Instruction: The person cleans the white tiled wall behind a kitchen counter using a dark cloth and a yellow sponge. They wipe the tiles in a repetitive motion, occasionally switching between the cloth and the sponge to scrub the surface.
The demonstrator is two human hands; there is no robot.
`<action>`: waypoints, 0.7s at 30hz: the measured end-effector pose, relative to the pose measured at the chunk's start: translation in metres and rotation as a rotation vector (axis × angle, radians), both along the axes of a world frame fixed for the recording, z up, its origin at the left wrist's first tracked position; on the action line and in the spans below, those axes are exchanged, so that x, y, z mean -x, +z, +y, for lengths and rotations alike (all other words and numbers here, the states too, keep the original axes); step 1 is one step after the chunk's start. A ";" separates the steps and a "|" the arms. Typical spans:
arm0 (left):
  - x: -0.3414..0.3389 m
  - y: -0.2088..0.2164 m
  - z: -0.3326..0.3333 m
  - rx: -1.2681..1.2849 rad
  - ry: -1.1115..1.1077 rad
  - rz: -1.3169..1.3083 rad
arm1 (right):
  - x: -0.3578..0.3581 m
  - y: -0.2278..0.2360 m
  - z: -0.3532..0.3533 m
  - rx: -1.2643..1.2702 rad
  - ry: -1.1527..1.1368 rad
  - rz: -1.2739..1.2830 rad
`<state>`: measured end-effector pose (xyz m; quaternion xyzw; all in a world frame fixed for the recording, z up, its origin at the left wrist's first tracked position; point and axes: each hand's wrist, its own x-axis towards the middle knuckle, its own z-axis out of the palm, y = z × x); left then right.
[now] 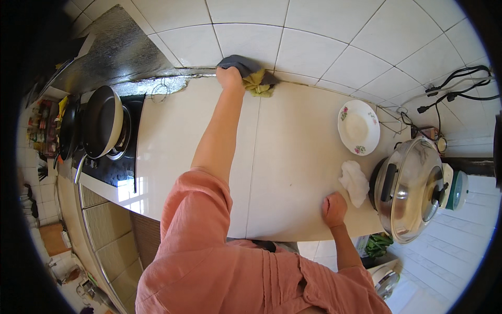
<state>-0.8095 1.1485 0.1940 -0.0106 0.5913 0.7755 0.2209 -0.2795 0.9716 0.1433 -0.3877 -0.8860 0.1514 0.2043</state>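
My left arm reaches across the cream countertop (204,131) to the tiled wall at the back. There my left hand (230,78) is closed on a cloth (256,76), dark grey on one side and yellow-green on the other. The cloth is bunched against the seam where the counter meets the wall. Near the front edge at the right, my right hand (334,209) rests on the counter as a closed fist, with nothing visible in it. A crumpled white tissue or cloth (354,183) lies just beyond that fist.
A white floral plate (358,127) leans near a wire rack at the right. Beside it stands a large pan with a glass lid (410,188); black cables (444,94) hang above. A frying pan (102,123) sits on the black stove (133,112) at the left.
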 end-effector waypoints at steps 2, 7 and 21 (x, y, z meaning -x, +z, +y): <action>-0.028 0.031 -0.003 0.091 -0.069 0.009 | -0.005 -0.001 -0.003 0.010 -0.037 -0.009; -0.026 0.047 0.001 -0.200 -0.125 0.113 | -0.006 -0.005 -0.004 -0.011 -0.018 -0.001; -0.083 -0.005 0.033 0.164 -0.044 0.479 | -0.002 0.001 -0.004 0.027 -0.057 -0.020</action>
